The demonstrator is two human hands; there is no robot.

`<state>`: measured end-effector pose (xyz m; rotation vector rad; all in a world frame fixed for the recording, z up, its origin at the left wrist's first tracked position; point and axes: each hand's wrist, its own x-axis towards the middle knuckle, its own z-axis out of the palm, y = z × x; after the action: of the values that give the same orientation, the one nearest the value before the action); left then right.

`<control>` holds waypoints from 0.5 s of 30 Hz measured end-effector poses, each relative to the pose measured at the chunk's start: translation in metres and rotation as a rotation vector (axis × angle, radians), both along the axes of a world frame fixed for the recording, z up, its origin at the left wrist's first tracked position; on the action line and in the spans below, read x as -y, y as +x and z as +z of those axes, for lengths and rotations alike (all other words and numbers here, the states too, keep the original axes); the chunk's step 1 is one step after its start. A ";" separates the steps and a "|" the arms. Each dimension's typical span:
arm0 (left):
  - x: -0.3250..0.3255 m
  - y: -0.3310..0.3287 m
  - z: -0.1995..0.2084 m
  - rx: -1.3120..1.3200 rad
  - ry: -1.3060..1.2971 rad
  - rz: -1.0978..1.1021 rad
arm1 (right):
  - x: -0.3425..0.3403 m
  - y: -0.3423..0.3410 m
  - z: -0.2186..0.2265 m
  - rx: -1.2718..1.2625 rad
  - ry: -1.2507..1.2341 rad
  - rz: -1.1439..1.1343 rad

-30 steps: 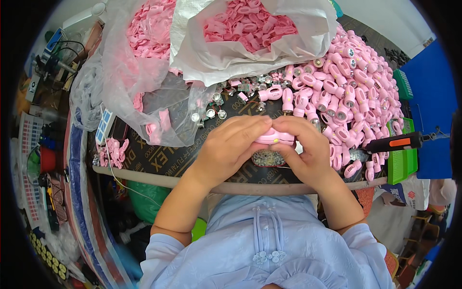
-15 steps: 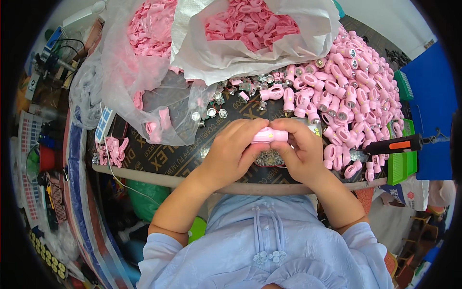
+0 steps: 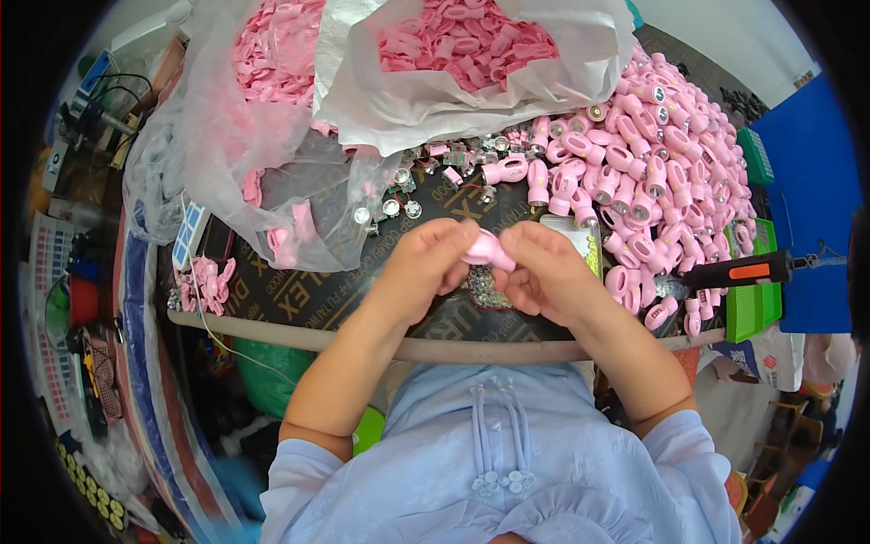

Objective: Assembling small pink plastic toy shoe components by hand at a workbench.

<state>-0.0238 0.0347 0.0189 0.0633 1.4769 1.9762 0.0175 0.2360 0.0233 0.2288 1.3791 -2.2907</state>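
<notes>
Near the table's front edge I hold a small pink flashlight with a loop-like handle, between both hands. My left hand is closed, its thumb and fingertips pinching the rounded end. The curled fingers of my right hand grip the narrower end, which they partly hide. Just beneath lies a shallow tray of tiny metal parts, half covered by my hands. To the right spreads a large heap of similar pink flashlights, many with a clear lens showing.
Behind my hands lie loose lens and circuit parts. A white sack and a clear plastic bag hold pink shells. At the right, an electric screwdriver hangs by a green basket. Several pink pieces sit at the left.
The pink flashlight has turned from lying sideways to a tilt, with its handle side now showing. My right hand's fingers have shifted and opened slightly around it.
</notes>
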 end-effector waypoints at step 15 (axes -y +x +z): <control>0.044 -0.009 -0.025 -0.770 -0.645 0.209 | -0.149 -0.073 0.028 -0.859 1.767 -0.995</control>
<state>-0.0332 -0.0093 -0.0059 0.4395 2.6494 1.5848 -0.0550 0.3845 0.0510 0.5224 4.0261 -0.6423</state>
